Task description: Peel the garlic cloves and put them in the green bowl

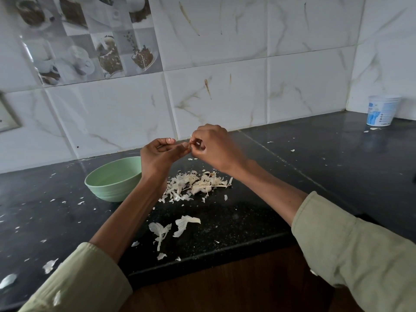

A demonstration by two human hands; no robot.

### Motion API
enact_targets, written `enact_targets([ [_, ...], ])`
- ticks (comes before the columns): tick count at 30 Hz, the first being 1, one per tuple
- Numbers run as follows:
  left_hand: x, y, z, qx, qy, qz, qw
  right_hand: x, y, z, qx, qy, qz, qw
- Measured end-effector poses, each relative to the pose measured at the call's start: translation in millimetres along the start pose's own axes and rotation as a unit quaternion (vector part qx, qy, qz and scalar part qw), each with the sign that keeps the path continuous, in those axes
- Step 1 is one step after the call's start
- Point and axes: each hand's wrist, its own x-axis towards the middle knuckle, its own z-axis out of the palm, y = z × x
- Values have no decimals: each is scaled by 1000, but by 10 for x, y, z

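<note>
Both hands are raised over the counter point(247, 221), w/ the green bowl point(112, 179) just left of and below them, prob. so a finished clove drops in w/o a reach. Right hand point(213, 146) pinches a small garlic clove point(197, 144) at the fingertips; left hand point(161, 154) curls in to pick at it, though its exact grip is hidden. A peel pile point(195, 183) lies near and under the hands, where skins fall. A white tub point(382, 110) sits far right.
</note>
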Motion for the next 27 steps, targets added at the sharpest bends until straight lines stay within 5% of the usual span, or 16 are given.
enact_targets([
  [15, 46, -60, 50, 81, -12, 53, 995, 19, 128, -6, 111, -10, 99, 989],
  [27, 56, -83, 24, 227, -44, 145, 962, 11, 317, -102, 177, -268, 138, 937],
])
